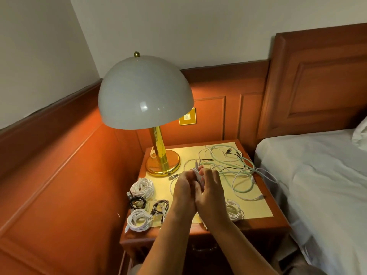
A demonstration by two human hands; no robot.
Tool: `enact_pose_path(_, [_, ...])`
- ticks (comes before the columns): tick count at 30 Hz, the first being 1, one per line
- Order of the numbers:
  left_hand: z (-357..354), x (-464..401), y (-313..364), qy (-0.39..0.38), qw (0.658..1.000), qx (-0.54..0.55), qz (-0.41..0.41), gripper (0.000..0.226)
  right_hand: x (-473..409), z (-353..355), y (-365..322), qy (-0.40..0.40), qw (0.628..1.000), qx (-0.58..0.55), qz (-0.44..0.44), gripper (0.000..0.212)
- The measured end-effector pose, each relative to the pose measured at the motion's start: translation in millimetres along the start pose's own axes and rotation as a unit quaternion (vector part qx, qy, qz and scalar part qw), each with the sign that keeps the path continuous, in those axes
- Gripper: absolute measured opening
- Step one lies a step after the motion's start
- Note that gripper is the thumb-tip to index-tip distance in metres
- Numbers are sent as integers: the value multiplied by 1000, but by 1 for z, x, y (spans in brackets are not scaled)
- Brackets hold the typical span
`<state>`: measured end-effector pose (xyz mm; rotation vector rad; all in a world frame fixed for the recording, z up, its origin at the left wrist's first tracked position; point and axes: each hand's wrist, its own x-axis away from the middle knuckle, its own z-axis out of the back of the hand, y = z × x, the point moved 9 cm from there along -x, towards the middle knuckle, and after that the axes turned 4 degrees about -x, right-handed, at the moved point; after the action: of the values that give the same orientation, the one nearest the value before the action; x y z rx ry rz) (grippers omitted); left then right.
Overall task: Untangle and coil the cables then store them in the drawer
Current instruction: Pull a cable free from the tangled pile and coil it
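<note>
The bed fills the 3 o'clock side, and the nightstand sits just beside it with a big dome lamp at its 10 o'clock corner. Loose cables are sprawled from 12 to 3 o'clock on the stand top: a mint cable, a thin black cable and at least one white cable all crossing each other, so the tangle isn't done yet. Both hands meet mid-stand: left hand and right hand are curled around a small white coil pinched between them. Finished coils, as far as I can count: five, with three white and two dark, at 6 to 8 o'clock, one of them at 5. The drawer below looks closed. What could go wrong, I'd guess: the coil's tail probably runs back into the tangle, so pulling hard could tighten a knot or drag the white cable hanging off the 3 o'clock edge onto the floor. A loose grip would let the loops spring open.
</note>
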<state>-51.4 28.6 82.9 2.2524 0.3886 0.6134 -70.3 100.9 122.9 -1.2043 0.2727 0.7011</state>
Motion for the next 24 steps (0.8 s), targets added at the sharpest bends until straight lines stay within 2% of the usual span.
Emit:
enact_pose_path(4, [13, 12, 4, 25, 999, 23, 7, 28, 9, -2, -1, -2, 1000, -13, -3, 35])
enact_pose_path(10, [28, 22, 0, 47, 999, -14, 7, 25, 18, -4, 2, 4, 999, -20, -47, 27])
enact_pose_path(14, [34, 26, 6, 80, 989, -110, -59, 25, 19, 0, 2, 18, 997, -17, -79, 16])
enact_pose_path(19, [45, 34, 22, 149, 937, -262, -174, 29, 23, -1, 0, 21, 993, -27, -117, 10])
enact_pose_path(22, [49, 45, 27, 180, 918, -290, -201, 30, 25, -1, -1, 26, 991, -51, -122, 10])
enact_pose_path(24, [45, 53, 27, 156, 936, -258, -183, 26, 25, 1, 0, 27, 989, -67, -132, 11])
